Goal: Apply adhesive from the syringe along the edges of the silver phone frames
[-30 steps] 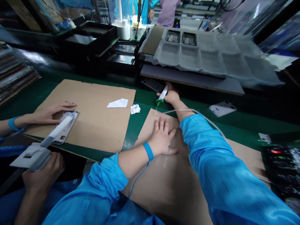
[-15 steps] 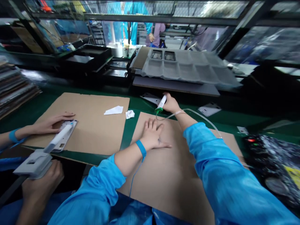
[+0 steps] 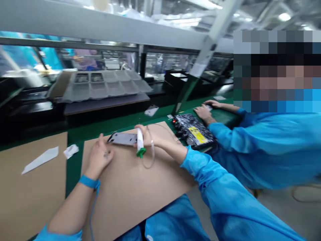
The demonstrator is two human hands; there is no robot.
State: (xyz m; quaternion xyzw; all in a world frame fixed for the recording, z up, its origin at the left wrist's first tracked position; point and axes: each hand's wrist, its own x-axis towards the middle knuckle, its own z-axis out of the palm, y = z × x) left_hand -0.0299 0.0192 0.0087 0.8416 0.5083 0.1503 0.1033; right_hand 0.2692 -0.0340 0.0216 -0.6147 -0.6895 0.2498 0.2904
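Observation:
My right hand [image 3: 147, 137] grips a white syringe-like dispenser [image 3: 139, 143] with a green tip and a clear tube looping from it. The same hand also holds the right end of a grey phone frame [image 3: 122, 138] just above the cardboard sheet [image 3: 130, 187]. My left hand [image 3: 99, 157] rests on the cardboard beside the frame's left end, fingers partly curled, with a blue wrist strap [image 3: 88, 182] and cord below it.
Grey moulded trays [image 3: 105, 85] sit on a dark board behind the green belt. A second cardboard sheet [image 3: 30, 190] with white paper scraps [image 3: 41, 160] lies to the left. On the right a person in blue reaches over a dark patterned device [image 3: 194, 129]. Another frame [image 3: 151, 110] lies on the belt.
The view swung right and up. My right hand drew back from under the tray board with the dispenser and brought a phone frame onto the cardboard; my left hand shifted to it.

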